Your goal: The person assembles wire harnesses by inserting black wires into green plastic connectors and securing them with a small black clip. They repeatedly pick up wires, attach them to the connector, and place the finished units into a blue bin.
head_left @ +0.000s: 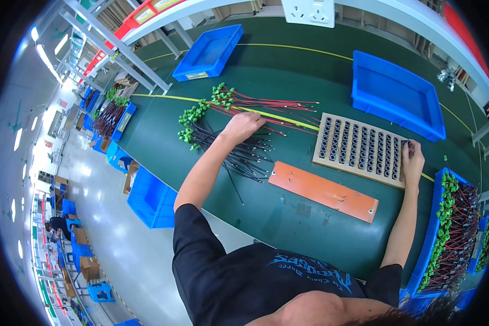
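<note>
My left hand [245,126] is closed, its fingers pressed together over red wires [280,105] with green connectors [221,96] at their far-left ends. How many wires lie in its grip is hidden. Black wires [244,157], also tipped with green connectors [187,127], spread just below that hand. At the right end of a light-brown holding board [337,163], my right hand [413,158] pinches a small black part [405,143] near the corner. Rows of black, round, hollow parts [354,142] stand upright in the board.
An orange plate [323,191] lies in front of the board. Blue trays sit at the back left [223,33] and back right [440,133]. A blue bin [428,244] full of green-tipped red wires stands at right. Past the table's left edge is another blue bin [146,209].
</note>
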A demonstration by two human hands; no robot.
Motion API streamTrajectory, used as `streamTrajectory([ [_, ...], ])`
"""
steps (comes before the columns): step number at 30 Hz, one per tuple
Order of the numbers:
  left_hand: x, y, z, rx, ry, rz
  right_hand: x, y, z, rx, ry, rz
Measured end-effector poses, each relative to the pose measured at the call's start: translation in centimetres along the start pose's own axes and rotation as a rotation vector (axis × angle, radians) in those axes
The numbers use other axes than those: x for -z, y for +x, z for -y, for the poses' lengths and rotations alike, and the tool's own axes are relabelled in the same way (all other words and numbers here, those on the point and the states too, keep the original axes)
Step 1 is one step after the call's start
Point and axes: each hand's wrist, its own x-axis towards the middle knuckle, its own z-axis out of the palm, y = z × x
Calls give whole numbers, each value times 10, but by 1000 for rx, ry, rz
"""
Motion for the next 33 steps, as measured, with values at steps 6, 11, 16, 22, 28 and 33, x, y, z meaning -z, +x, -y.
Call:
streamTrajectory([
  [6, 4, 0, 4, 103, -213, -93, 4, 1, 4, -37, -26, 31],
  [11, 49, -18, 17, 459, -538, -275, 6, 0, 3, -84, 29, 46],
  [16, 99, -88, 76, 765, -779, -675, 2, -1, 11, -103, 37, 56],
  [22, 168, -91, 62, 701, -508, -1003, 10, 3, 1, 33, -17, -131],
  [28, 155, -3, -95, 273, -713, -372, 13, -35, 92, -114, 728, 9],
  [33, 116, 27, -194, 164, -1105, 75, 35, -114, 185, 7, 633, 295],
])
